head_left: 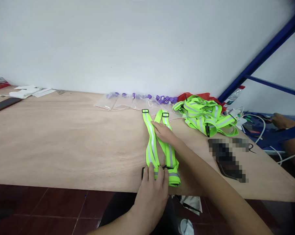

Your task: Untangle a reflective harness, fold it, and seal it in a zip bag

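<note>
A neon yellow-green reflective strap vest (151,138) with silver stripes lies on the wooden table. Two shoulder straps run away from me, each with a black slider buckle near its far end. The waist belt (173,179) is folded across the near end, close to the table edge. My left hand (152,192) rests on this belt with its fingers spread and lying flat. Farther up, my right hand (163,132) lies across the straps, fingers stretched out. Its fingertips touch the strap, and part of the vest is hidden under both hands.
More reflective vests (201,114) lie heaped at the right. Clear plastic bags (123,103) and purple round pieces (166,100) line the wall. A pixelated dark object (227,160) is at the right. Another person's hand (284,120) shows beyond the table's right edge.
</note>
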